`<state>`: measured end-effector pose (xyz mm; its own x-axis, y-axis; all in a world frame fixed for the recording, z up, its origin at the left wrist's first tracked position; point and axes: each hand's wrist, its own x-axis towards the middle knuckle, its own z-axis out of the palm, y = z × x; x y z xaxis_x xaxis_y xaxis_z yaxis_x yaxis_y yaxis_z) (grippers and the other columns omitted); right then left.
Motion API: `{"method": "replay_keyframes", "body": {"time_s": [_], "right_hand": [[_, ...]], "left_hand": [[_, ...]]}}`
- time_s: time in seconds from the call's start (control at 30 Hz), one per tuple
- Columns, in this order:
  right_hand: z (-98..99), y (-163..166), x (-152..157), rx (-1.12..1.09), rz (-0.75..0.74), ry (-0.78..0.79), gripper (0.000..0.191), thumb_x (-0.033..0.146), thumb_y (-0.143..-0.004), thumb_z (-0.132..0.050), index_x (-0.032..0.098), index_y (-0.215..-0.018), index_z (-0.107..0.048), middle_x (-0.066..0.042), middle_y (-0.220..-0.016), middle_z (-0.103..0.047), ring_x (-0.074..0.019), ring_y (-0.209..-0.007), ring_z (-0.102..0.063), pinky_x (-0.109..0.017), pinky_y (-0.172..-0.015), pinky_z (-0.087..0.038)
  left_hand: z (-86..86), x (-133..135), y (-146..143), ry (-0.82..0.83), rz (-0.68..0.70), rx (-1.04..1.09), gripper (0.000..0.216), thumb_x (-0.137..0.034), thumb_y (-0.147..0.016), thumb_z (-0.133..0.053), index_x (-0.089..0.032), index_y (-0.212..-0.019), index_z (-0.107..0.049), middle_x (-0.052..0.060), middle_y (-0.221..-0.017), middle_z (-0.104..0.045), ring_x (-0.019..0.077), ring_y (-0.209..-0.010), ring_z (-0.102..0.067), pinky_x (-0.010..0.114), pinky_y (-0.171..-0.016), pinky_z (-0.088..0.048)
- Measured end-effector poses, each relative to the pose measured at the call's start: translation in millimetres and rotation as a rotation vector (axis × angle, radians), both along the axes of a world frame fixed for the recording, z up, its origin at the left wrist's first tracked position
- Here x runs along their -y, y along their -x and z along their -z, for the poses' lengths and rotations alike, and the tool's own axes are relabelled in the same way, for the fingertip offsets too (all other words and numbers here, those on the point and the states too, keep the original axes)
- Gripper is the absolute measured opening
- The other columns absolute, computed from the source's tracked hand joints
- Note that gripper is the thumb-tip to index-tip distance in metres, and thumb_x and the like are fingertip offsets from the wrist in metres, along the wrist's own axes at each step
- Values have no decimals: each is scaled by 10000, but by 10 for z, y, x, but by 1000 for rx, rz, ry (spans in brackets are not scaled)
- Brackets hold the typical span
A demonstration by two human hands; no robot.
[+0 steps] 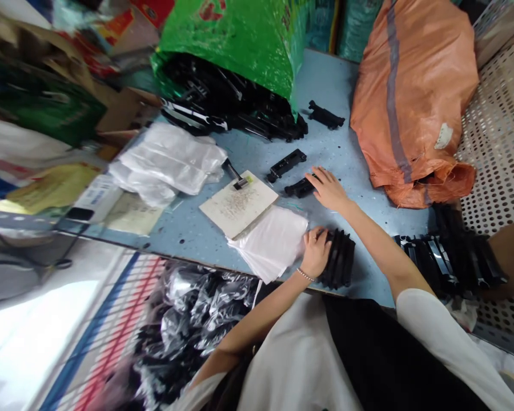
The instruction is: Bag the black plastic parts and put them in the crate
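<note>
My left hand [316, 254], with a beaded bracelet at the wrist, curls its fingers against the near row of black plastic parts [342, 260], which stand side by side at the table's front edge. Farther out, my right hand [329, 189] stretches its fingers over one end of a single black plastic part [297, 188]; whether the fingertips press on it is hidden. Just beyond lies another long black part [286, 165], and a third [326, 115] rests toward the back. Thin white plastic bags [274, 240] are stacked beside my left hand, partly under a stained pale board [231, 211].
A green sack [235, 40] spills black parts at the back. At right stand an orange woven sack [415, 97], more black parts [445, 257] and a perforated basket [501, 131]. Clear bags [171, 157] lie at left. Below the edge are wrapped dark items [188, 319].
</note>
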<state>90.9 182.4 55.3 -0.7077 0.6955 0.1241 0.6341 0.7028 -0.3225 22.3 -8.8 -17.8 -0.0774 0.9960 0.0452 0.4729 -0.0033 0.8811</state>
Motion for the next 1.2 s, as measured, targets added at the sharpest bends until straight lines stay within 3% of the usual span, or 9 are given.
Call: {"method": "replay_keyframes", "body": {"time_s": [0.17, 0.27, 0.4, 0.47, 0.67, 0.77, 1.0, 1.07, 1.2], "right_hand": [[110, -24, -118, -53, 109, 190, 376, 369, -963, -547, 126, -1241, -620, -193, -1226, -621, -344, -1184, -540, -544, -1034, -374], [35, -196, 317, -455, 72, 695, 570, 635, -944, -464, 142, -1168, -643, -123, -1010, -684, -268, -964, -633, -428, -867, -501], [-136, -453, 905, -642, -35, 1155, 720, 789, -894, -369, 163, -1084, -670, -64, -806, -681, -215, -767, -652, -365, -717, -531], [-251, -572, 1009, -592, -4, 1020, 660, 744, -932, -353, 175, -1000, -680, -61, -828, -676, -206, -804, -646, -364, -765, -523], [-554, -723, 857, -407, 150, -31, 479, 645, -956, -431, 202, -921, -609, -106, -916, -629, -240, -868, -551, -412, -818, -465], [-560, -640, 851, -455, 68, -35, 476, 631, -969, -408, 218, -785, -555, -69, -777, -579, -212, -748, -512, -380, -734, -448], [-467, -482, 1121, -719, 289, 777, 560, 718, -948, -348, 232, -681, -432, 55, -532, -356, -121, -463, -330, -277, -479, -307], [-539, -549, 1129, -573, 250, 612, 545, 690, -964, -352, 214, -766, -528, 21, -594, -467, -142, -538, -426, -285, -536, -351], [-795, -764, 992, -153, 22, -65, 384, 527, -998, -453, 195, -919, -630, -60, -757, -600, -197, -745, -514, -327, -651, -364]], "left_hand": [[-64, -177, 251, -32, -90, 273, 499, -472, -960, -502, -175, -1358, -543, 172, -1334, -568, 277, -1249, -541, 498, -1068, -445], [-309, -372, 496, -100, -181, 588, 731, -637, -899, -528, -217, -1481, -387, 163, -1461, -489, 271, -1317, -506, 453, -1087, -439], [-737, -459, 565, -3, 89, 840, 685, -680, -865, -549, -179, -1331, -535, 147, -1272, -651, 287, -1201, -604, 423, -1006, -505], [-911, -415, 520, 37, 77, 765, 628, -628, -885, -573, -168, -1309, -526, 124, -1138, -694, 255, -1045, -664, 394, -914, -547], [-1191, -204, 391, -16, 39, 349, 701, -539, -945, -543, -196, -1491, -267, 131, -1194, -620, 213, -882, -689, 375, -797, -570], [-1247, -153, 363, -55, 69, 210, 659, -537, -961, -498, -183, -1475, -284, 172, -1330, -572, 262, -1052, -675, 408, -878, -558], [-1197, -133, 409, -12, 84, 81, 662, -533, -953, -484, -159, -1469, -303, 217, -1435, -511, 323, -1166, -642, 467, -927, -541], [-1224, -121, 450, 32, 99, 119, 648, -520, -962, -475, -160, -1473, -305, 187, -1305, -608, 290, -1034, -693, 442, -881, -556], [-1380, -125, 553, 235, 206, 296, 637, -548, -976, -443, -199, -1492, -312, 36, -846, -678, 201, -650, -684, 353, -663, -576]]}}
